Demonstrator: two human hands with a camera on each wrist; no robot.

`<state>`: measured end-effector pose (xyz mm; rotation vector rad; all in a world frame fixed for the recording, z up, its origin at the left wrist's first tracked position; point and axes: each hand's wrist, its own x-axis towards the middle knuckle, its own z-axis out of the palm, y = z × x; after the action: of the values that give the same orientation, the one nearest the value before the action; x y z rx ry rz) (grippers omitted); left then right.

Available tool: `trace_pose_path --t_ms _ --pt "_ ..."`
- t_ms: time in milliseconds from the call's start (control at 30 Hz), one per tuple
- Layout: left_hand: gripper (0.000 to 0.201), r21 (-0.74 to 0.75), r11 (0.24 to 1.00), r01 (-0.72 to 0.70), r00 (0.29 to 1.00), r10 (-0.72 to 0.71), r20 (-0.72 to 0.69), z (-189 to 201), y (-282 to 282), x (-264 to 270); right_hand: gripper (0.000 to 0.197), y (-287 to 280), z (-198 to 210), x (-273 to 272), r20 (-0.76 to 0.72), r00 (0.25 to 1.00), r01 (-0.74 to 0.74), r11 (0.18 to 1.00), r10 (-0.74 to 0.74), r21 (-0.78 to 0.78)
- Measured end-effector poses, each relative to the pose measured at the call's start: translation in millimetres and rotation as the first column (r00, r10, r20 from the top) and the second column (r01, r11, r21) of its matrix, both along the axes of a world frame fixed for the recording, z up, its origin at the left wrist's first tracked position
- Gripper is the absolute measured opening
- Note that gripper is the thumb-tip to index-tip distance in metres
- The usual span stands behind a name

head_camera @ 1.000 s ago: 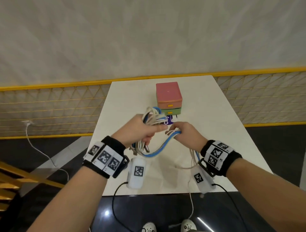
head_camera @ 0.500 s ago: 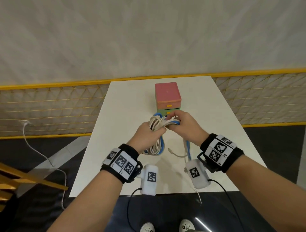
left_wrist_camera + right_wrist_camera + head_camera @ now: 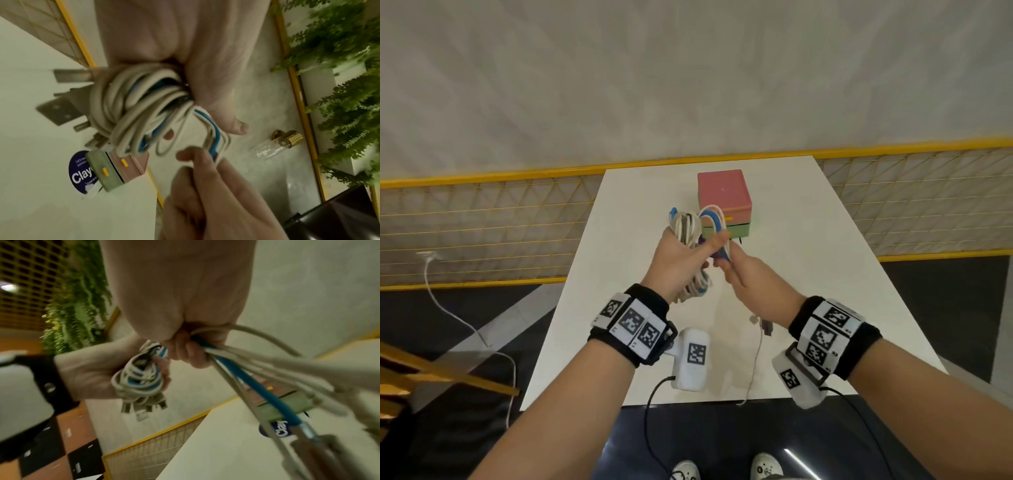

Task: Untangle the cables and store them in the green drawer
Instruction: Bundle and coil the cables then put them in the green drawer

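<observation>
My left hand (image 3: 700, 251) grips a coiled bundle of white and blue cables (image 3: 688, 228), held up above the table; the bundle (image 3: 131, 104) fills the left wrist view. My right hand (image 3: 726, 262) pinches a few white and blue strands (image 3: 242, 369) that loop over from the bundle. Their loose ends with connectors (image 3: 762, 323) hang below my right wrist. Just behind both hands stands the small drawer unit, pink on top, with the green drawer (image 3: 736, 231) at the bottom pushed in.
The white table (image 3: 825, 291) runs from me to a pale wall. A purple "Clay" sticker (image 3: 79, 173) lies at the drawer unit's foot. One thin white cable (image 3: 755, 366) trails over the front table edge. Yellow mesh railings flank the table.
Both hands lifted from the near table toward the drawer unit. The left hand has raised the bundle, and a blue and white loop now arches between the hands.
</observation>
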<state>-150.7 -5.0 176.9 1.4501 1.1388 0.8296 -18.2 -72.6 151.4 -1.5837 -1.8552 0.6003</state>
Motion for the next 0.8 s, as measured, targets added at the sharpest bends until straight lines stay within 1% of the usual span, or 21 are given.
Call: trace_pose_path --t_ms 67,100,133,200,267,300,433,467,533,567,600,667,700,733,800 --pt "0.069 -0.05 0.999 0.016 1.0 -0.017 -0.019 -1 -3 7 0.018 4 4 -8 0.153 0.986 -0.06 0.998 0.059 0.001" --pt "0.066 -0.066 0.998 -0.004 1.0 0.005 0.01 -1 -5 10 0.016 5 6 -10 0.188 0.979 -0.076 0.997 0.073 0.005" --pt "0.055 -0.07 0.997 -0.042 0.997 0.047 0.062 -2 -6 11 0.015 6 8 -12 0.188 0.979 -0.077 0.997 0.074 0.009" --pt "0.036 -0.071 0.985 -0.155 0.976 0.164 0.144 -2 -5 10 0.02 8 11 -13 0.133 0.988 -0.082 0.997 0.079 0.015" --pt "0.029 -0.077 0.966 -0.246 0.943 0.257 0.213 -2 -2 8 0.03 8 10 -12 0.086 0.993 -0.085 0.996 0.083 0.029" --pt "0.027 -0.08 0.96 -0.267 0.93 0.279 0.239 -1 0 7 0.034 8 8 -11 0.055 0.995 -0.086 0.995 0.083 0.041" --pt "0.017 -0.073 0.963 -0.258 0.898 0.267 0.35 17 9 3 0.042 1 -9 -6 -0.131 0.984 -0.117 0.991 0.124 0.062" --pt "0.017 -0.084 0.964 -0.253 0.892 0.266 0.365 20 12 0 0.041 -1 -15 -3 -0.181 0.977 -0.108 0.993 0.116 0.053" --pt "0.02 -0.116 0.965 -0.237 0.881 0.264 0.392 24 16 -8 0.031 0 -24 4 -0.234 0.97 -0.064 0.998 0.064 0.01" --pt "0.021 -0.127 0.968 -0.217 0.884 0.25 0.395 24 18 -11 0.025 2 -26 8 -0.203 0.978 -0.054 0.998 0.049 -0.021" --pt "0.023 -0.127 0.975 -0.182 0.901 0.217 0.376 24 17 -13 0.018 5 -28 13 -0.125 0.99 -0.064 0.997 0.059 -0.039" --pt "0.026 -0.087 0.995 -0.056 0.954 0.079 0.288 21 15 -17 0.008 14 -28 21 0.074 0.992 -0.098 0.995 0.1 -0.029" --pt "0.026 -0.069 0.997 0.027 0.97 -0.01 0.241 21 13 -17 0.01 20 -27 24 0.162 0.981 -0.105 0.994 0.104 0.003" --pt "0.026 -0.061 0.993 0.1 0.978 -0.086 0.192 21 11 -18 0.017 26 -25 28 0.246 0.964 -0.112 0.993 0.097 0.047" --pt "0.027 -0.062 0.975 0.214 0.976 -0.211 0.055 22 8 -18 0.027 36 -17 30 0.39 0.92 -0.087 0.991 0.04 0.103"
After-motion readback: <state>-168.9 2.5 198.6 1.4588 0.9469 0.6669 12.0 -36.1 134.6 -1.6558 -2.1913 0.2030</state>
